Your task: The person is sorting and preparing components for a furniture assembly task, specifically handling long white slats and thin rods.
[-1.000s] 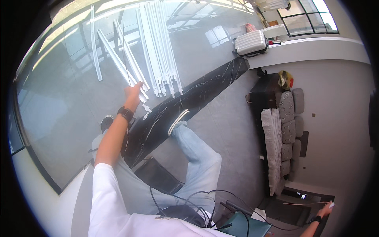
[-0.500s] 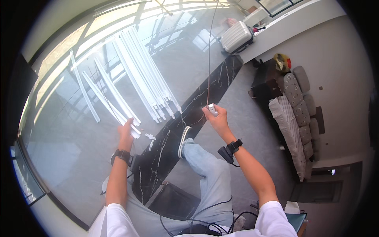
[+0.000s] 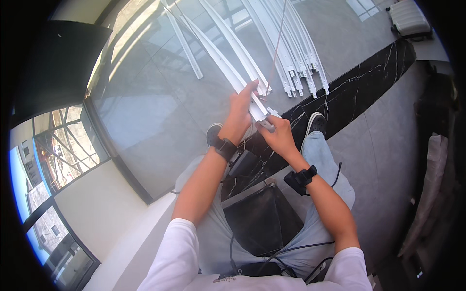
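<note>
My left hand (image 3: 239, 109) is wrapped round the near end of a long white channel strip (image 3: 218, 56), which slants away across the floor. Against that end, my right hand (image 3: 279, 138) pinches a small grey-white end fitting (image 3: 266, 126). Whether the fitting sits on the strip or only touches it is hidden by my fingers. Just beyond my hands lies another white strip (image 3: 242, 53), with a small white connector (image 3: 273, 112) partly showing near my right fingertips. A thin brown cord (image 3: 277, 46) runs down towards the strips' ends.
Several white strips with end fittings (image 3: 291, 53) lie side by side ahead, and a single strip (image 3: 187, 48) lies further left. A black marbled band (image 3: 361, 80) crosses the grey floor. A black box-like object (image 3: 262, 218) stands between my legs; a white suitcase (image 3: 409, 19) is at far right.
My right hand has come down and left with the fitting to the strip's end held in my left hand. The view has swung left, and the brown cord is no longer in my right hand.
</note>
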The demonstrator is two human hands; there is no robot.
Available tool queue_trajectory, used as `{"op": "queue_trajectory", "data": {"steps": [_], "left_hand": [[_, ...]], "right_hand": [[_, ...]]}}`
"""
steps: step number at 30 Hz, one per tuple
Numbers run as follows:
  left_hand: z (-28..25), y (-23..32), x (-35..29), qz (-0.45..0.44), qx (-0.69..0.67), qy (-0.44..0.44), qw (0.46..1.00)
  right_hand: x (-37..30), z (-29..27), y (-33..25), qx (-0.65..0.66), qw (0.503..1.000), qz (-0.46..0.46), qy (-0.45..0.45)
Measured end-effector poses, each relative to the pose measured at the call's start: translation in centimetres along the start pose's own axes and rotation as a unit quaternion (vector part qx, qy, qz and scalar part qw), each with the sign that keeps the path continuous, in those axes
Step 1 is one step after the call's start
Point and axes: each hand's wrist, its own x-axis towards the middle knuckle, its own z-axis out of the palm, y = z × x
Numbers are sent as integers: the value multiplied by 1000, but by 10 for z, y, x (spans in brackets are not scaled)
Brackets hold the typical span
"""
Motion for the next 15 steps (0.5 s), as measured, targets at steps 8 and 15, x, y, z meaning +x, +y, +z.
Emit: {"op": "queue_trajectory", "data": {"steps": [8, 15], "left_hand": [[-2, -7, 12, 6, 37, 27, 999], [-12, -6, 12, 1, 60, 9, 998]], "right_hand": [[10, -19, 10, 73, 995, 44, 48], [23, -26, -4, 197, 979, 45, 11]]}}
